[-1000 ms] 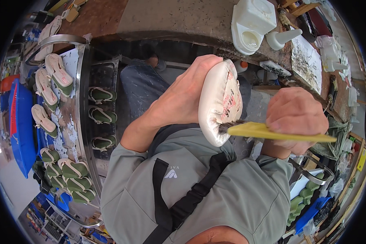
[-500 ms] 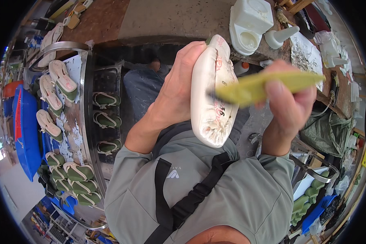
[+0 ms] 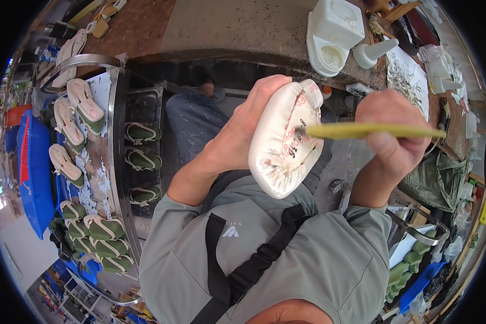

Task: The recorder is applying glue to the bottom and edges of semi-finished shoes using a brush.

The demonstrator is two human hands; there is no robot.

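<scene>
While the left hand [image 3: 254, 121] grips the white sole [image 3: 286, 140] upright, the right hand [image 3: 391, 135] pinches a yellow brush [image 3: 362, 130], bristles touching; coating seems underway, needing steady strokes next.

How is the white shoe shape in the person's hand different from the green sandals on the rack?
The white shoe form is bare, plain and held up in the left hand. The green sandals have straps and lie in a row on the rack. The right hand brushes only the form. Both are foot-shaped.
</scene>
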